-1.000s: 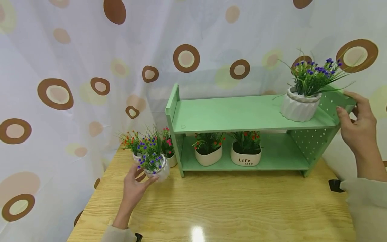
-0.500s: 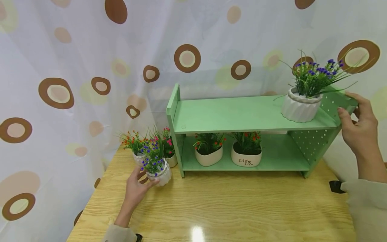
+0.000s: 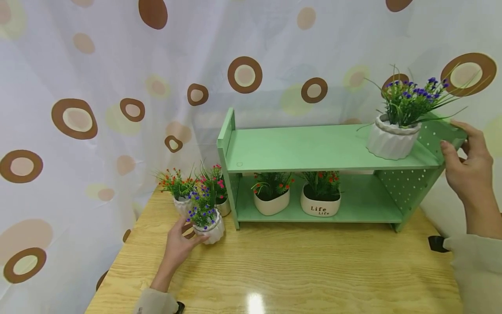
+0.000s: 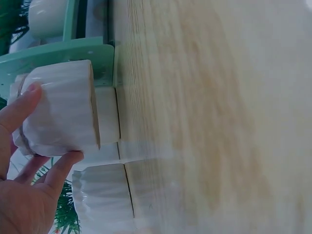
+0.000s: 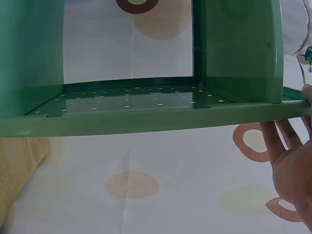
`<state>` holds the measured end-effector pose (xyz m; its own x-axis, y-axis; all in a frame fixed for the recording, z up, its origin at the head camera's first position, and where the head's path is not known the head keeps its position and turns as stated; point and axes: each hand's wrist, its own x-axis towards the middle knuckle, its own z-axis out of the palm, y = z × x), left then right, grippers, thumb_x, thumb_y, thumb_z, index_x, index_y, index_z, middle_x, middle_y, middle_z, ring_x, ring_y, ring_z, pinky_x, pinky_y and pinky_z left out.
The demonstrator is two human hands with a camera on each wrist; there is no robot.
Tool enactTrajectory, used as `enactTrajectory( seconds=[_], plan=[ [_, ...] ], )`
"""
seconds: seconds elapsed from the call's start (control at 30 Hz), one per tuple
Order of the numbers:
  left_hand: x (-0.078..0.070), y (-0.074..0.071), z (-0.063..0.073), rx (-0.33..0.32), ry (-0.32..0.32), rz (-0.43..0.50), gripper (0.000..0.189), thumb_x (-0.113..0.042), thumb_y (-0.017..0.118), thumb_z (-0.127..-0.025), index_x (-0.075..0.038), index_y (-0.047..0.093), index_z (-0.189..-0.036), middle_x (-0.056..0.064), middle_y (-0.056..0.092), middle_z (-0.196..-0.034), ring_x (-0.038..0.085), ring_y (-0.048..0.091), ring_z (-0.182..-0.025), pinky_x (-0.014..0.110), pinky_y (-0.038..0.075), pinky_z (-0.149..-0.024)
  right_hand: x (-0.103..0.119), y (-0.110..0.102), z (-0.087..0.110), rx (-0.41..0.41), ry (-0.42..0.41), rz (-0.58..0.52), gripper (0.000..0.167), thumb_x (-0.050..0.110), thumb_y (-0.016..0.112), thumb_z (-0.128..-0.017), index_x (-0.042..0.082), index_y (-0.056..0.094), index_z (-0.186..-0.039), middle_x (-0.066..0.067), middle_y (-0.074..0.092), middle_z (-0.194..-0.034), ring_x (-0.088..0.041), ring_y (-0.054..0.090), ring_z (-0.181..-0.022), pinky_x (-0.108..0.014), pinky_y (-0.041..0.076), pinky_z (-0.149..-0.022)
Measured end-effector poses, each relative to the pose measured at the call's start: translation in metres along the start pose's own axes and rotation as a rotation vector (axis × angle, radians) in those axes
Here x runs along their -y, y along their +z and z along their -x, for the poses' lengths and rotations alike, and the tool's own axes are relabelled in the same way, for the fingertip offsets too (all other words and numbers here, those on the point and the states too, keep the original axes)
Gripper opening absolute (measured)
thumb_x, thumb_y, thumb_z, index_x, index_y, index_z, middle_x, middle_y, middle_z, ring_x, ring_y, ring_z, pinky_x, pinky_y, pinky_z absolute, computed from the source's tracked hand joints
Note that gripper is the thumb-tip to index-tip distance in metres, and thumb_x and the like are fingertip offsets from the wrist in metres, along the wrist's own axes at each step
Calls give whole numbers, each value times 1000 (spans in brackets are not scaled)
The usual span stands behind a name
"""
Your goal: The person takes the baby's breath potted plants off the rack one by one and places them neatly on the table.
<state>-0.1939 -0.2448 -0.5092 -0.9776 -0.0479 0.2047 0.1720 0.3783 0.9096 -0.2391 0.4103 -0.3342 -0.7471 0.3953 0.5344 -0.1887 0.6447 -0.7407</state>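
Observation:
My left hand (image 3: 178, 244) holds a white fluted flowerpot (image 3: 213, 231) with small blue-purple flowers, thumb on the near side and fingers on the other. In the left wrist view the pot (image 4: 58, 112) lies between thumb and fingertips, its base a little nearer the camera than two pots behind. On the right, my right hand (image 3: 472, 174) grips the upper end of the side panel of a green two-tier shelf (image 3: 298, 148). Its fingers wrap the panel's edge (image 5: 146, 124) in the right wrist view. A white fluted pot (image 3: 392, 139) with purple flowers stands on the top tier near that hand.
Two cream oval pots (image 3: 319, 203) with red flowers stand on the lower tier. Left of the shelf, a white pot of orange-red flowers (image 3: 182, 205) and a pot of pink flowers (image 3: 223, 206) stand on the wooden table (image 3: 313, 266). A patterned curtain (image 3: 117, 65) hangs behind.
My left hand has brought the blue-flowered pot slightly right and nearer to me, showing more of the flowers behind it. My right hand keeps its grip on the shelf.

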Motion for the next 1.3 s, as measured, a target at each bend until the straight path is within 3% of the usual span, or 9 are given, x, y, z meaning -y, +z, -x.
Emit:
enactTrajectory(
  seconds=[0.2,0.33,0.43,0.6,0.7,0.83,0.9,1.07,1.3],
  plan=[
    [1,2,-1,24,-28,-15,69,-9,93,-77,-10,58,-137,17,58,-137,46,57,-132,52,55,-104,-2,0,0,-5,-6,-1,51,28,49,-108,41,38,-157,12,52,-146,2,47,-135,-6,45,-93],
    [2,3,-3,47,-46,-16,70,-9,92,-78,-7,56,-138,17,58,-130,45,57,-130,53,55,-105,-2,-1,0,-1,-7,0,52,28,49,-108,40,37,-157,11,51,-148,1,46,-136,-6,45,-95],
    [0,4,-4,60,-53,-26,70,-7,91,-78,-6,55,-139,18,57,-128,47,57,-130,53,55,-105,-1,-1,0,2,-13,-7,52,27,49,-108,39,38,-157,9,52,-147,1,47,-135,-4,46,-89],
    [2,5,-7,66,-57,-46,52,-5,92,-75,-6,59,-115,15,59,-119,44,60,-127,51,56,-104,-2,-1,-1,6,-30,-32,52,25,51,-108,38,39,-157,10,53,-145,0,48,-135,3,39,-77],
    [4,6,-8,77,-68,-40,50,-5,93,-74,-7,58,-110,14,60,-117,42,61,-126,51,56,-104,-2,-2,0,9,-34,-37,52,25,51,-107,38,39,-157,9,52,-146,0,47,-137,2,41,-79],
    [6,5,-9,95,-93,-35,63,-6,93,-75,-7,58,-127,16,59,-126,43,59,-129,51,54,-106,-1,-2,0,8,-25,-21,53,26,51,-108,37,39,-158,8,52,-147,0,46,-137,1,43,-83],
    [7,4,-9,103,-91,-38,72,-7,93,-76,-6,55,-137,21,55,-138,46,57,-131,51,54,-106,-1,-2,0,8,-14,-11,53,26,50,-108,37,38,-158,8,52,-147,1,46,-137,0,43,-84],
    [10,2,-9,123,-97,-31,99,-6,91,-78,-3,35,-159,26,32,-164,52,50,-137,52,52,-108,-1,-2,0,10,-10,-1,53,26,50,-108,36,37,-159,6,52,-148,1,46,-136,1,42,-80],
    [11,0,-7,130,-111,-31,105,-7,91,-78,-2,28,-162,26,29,-165,52,48,-139,51,52,-108,-1,-2,0,9,-28,-9,53,26,50,-108,38,38,-158,7,53,-147,1,47,-135,2,39,-77]
  ],
)
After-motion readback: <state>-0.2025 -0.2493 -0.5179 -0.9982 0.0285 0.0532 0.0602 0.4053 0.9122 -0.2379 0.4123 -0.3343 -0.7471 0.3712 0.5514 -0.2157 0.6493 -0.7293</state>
